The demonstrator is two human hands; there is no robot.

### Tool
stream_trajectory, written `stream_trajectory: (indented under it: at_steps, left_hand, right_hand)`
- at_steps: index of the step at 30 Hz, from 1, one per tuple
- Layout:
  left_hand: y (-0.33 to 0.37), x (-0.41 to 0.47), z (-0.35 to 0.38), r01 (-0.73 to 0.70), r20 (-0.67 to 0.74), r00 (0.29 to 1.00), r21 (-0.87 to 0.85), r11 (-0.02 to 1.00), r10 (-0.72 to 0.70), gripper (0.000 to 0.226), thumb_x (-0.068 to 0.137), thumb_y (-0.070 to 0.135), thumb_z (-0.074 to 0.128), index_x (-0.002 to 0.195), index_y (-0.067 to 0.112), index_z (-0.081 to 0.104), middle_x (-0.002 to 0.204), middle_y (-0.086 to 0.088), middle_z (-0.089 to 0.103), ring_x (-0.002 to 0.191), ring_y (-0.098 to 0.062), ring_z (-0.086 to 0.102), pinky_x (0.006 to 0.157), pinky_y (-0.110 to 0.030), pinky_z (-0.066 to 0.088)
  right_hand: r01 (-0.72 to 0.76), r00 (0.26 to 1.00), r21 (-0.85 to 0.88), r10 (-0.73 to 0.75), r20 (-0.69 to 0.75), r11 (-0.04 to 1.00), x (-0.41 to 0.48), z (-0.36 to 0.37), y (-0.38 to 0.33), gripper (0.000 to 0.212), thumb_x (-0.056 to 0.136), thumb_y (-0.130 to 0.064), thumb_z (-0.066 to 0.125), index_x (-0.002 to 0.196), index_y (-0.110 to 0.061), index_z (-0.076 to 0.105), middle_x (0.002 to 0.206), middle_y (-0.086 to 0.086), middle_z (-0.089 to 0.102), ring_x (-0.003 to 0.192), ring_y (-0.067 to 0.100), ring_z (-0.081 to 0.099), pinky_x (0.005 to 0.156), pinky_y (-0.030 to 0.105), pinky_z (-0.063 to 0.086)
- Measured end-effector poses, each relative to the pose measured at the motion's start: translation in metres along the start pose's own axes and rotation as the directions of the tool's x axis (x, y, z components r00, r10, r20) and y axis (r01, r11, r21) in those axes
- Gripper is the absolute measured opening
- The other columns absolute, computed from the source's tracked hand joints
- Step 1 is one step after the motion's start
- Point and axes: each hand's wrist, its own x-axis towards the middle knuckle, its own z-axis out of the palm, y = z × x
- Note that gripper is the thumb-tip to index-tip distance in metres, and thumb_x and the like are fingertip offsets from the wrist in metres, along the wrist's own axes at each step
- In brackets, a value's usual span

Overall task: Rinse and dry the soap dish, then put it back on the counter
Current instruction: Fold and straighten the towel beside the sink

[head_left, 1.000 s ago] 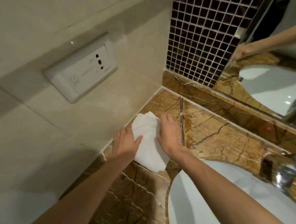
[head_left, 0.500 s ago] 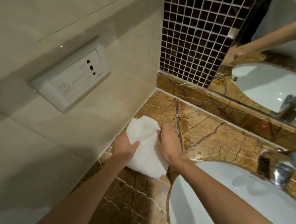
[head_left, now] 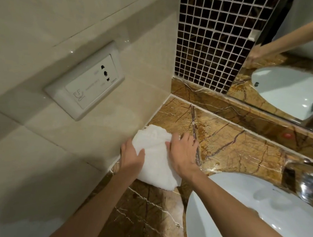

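Note:
A white towel [head_left: 156,158] is bunched over the brown marble counter [head_left: 229,144] near the left wall. My left hand [head_left: 131,158] grips the towel's left edge, thumb on top. My right hand [head_left: 182,153] lies spread over the towel's right side, fingers pointing toward the far wall. The soap dish does not show; whether it is wrapped under the towel I cannot tell.
A white basin [head_left: 256,216] is sunk in the counter at the lower right, with a chrome tap [head_left: 307,182] at its right rim. A wall socket [head_left: 86,84] sits on the beige tiled wall. Dark mosaic tiles [head_left: 212,39] and a mirror [head_left: 292,71] stand behind.
Both hands have shifted slightly on the towel, bunching it more at the far end. The view has tilted a little; the towel stays in the same spot by the wall.

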Motion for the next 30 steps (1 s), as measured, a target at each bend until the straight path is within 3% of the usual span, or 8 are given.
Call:
stream_trajectory:
  at_steps: [2, 5, 7, 9, 16, 18, 24, 30]
  left_hand:
    - [0.005, -0.012, 0.005, -0.2, -0.106, 0.964, 0.314, 0.928, 0.243, 0.066, 0.087, 0.023, 0.059, 0.143, 0.001, 0.031, 0.142, -0.024, 0.037, 0.13, -0.038, 0.039, 0.109, -0.048, 0.033]
    - [0.002, -0.023, 0.024, -0.561, 0.112, 0.787, 0.539, 0.628, 0.607, 0.059, 0.087, 0.029, 0.05, 0.135, -0.004, 0.046, 0.141, -0.03, 0.044, 0.131, -0.044, 0.042, 0.107, -0.055, 0.037]
    - [-0.001, -0.025, 0.034, -0.635, 0.27, 0.749, 0.554, 0.538, 0.606, 0.058, 0.09, 0.034, 0.039, 0.132, -0.004, 0.05, 0.142, -0.028, 0.043, 0.133, -0.044, 0.039, 0.106, -0.06, 0.035]
    - [-0.006, -0.021, 0.039, -0.64, 0.338, 0.754, 0.574, 0.511, 0.563, 0.059, 0.091, 0.035, 0.034, 0.134, -0.004, 0.048, 0.144, -0.027, 0.04, 0.135, -0.043, 0.036, 0.107, -0.06, 0.033]
    - [-0.022, 0.006, 0.016, -0.731, 0.472, 0.67, 0.556, 0.397, 0.573, 0.069, 0.084, 0.037, 0.042, 0.141, 0.0, 0.038, 0.15, -0.023, 0.033, 0.138, -0.041, 0.031, 0.111, -0.06, 0.024]
    - [-0.02, 0.008, 0.013, -0.743, 0.47, 0.656, 0.541, 0.394, 0.591, 0.073, 0.078, 0.038, 0.048, 0.141, 0.0, 0.039, 0.15, -0.024, 0.032, 0.139, -0.042, 0.029, 0.111, -0.062, 0.023]
    - [-0.021, -0.011, 0.025, -0.662, 0.393, 0.733, 0.601, 0.448, 0.555, 0.062, 0.087, 0.035, 0.037, 0.137, 0.0, 0.044, 0.144, -0.028, 0.04, 0.134, -0.043, 0.038, 0.107, -0.06, 0.03]
    - [-0.031, 0.002, 0.017, -0.696, 0.412, 0.7, 0.579, 0.425, 0.584, 0.063, 0.086, 0.032, 0.038, 0.14, 0.0, 0.041, 0.146, -0.026, 0.038, 0.136, -0.042, 0.035, 0.107, -0.059, 0.034]
  right_hand:
    - [-0.001, 0.999, 0.006, 0.001, -0.05, 1.0, -0.004, -0.001, -0.001, 0.045, 0.097, -0.034, 0.04, 0.135, -0.01, 0.04, 0.133, 0.023, 0.047, 0.125, 0.039, 0.04, 0.105, 0.056, 0.028]
    - [0.232, 0.973, -0.049, -0.233, -0.002, 0.971, -0.015, 0.007, 0.003, 0.052, 0.099, -0.029, 0.036, 0.147, -0.011, 0.026, 0.155, 0.021, 0.025, 0.146, 0.037, 0.016, 0.116, 0.059, 0.008]
    - [0.301, 0.946, -0.047, -0.292, 0.141, 0.953, -0.016, 0.015, 0.013, 0.056, 0.101, -0.034, 0.026, 0.152, -0.016, 0.01, 0.161, 0.017, 0.005, 0.148, 0.034, -0.002, 0.115, 0.053, -0.006]
    - [0.277, 0.937, -0.033, -0.262, 0.23, 0.96, -0.013, 0.019, 0.019, 0.058, 0.102, -0.039, 0.018, 0.153, -0.02, -0.001, 0.162, 0.015, -0.004, 0.148, 0.032, -0.01, 0.116, 0.052, -0.007]
    - [0.354, 0.917, -0.061, -0.333, 0.219, 0.933, -0.023, 0.017, 0.014, 0.06, 0.101, -0.043, 0.016, 0.153, -0.017, 0.0, 0.161, 0.016, -0.006, 0.148, 0.033, -0.011, 0.116, 0.052, -0.009]
    - [0.338, 0.925, -0.088, -0.314, 0.213, 0.937, -0.029, 0.016, 0.016, 0.061, 0.1, -0.045, 0.014, 0.153, -0.017, 0.0, 0.161, 0.016, -0.006, 0.148, 0.034, -0.009, 0.116, 0.053, -0.009]
    - [0.251, 0.938, -0.041, -0.232, 0.257, 0.967, -0.039, 0.019, 0.003, 0.061, 0.1, -0.045, 0.009, 0.152, -0.016, -0.007, 0.161, 0.017, -0.008, 0.148, 0.035, -0.009, 0.117, 0.052, -0.007]
    - [0.223, 0.929, -0.033, -0.202, 0.309, 0.974, -0.04, 0.017, -0.013, 0.061, 0.102, -0.04, 0.012, 0.151, -0.013, -0.011, 0.159, 0.019, -0.015, 0.146, 0.035, -0.016, 0.118, 0.049, -0.009]
